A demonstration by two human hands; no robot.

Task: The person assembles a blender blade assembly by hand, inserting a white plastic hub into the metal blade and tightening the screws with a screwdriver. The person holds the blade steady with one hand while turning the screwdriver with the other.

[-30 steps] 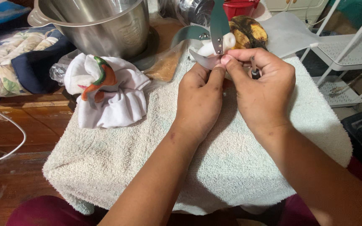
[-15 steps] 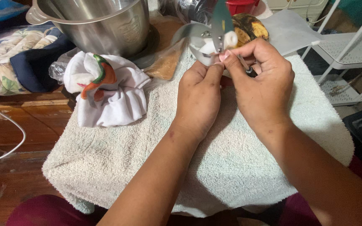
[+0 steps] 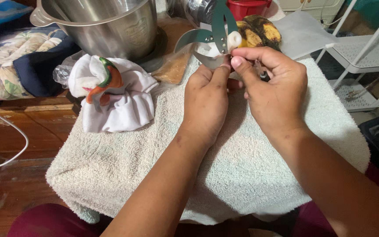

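We hold a curved chopper blade assembly (image 3: 213, 39) up over the towel (image 3: 242, 175), near the steel bowl (image 3: 106, 26); left hand (image 3: 207, 103) and right hand (image 3: 270, 90) both have fingers pinched closed on its white hub. Looks like mid-handling of the blades. Next move calls for keeping fingertips off the edges.

PLACE: you're in a home, doing kitchen work | steel mixing bowl (image 3: 106, 26) behind the towel-covered counter (image 3: 242, 175) | floral bedding (image 3: 5, 66) left of the bowl | white wire rack (image 3: 365, 57) far right of it | wooden floor (image 3: 18, 175) below
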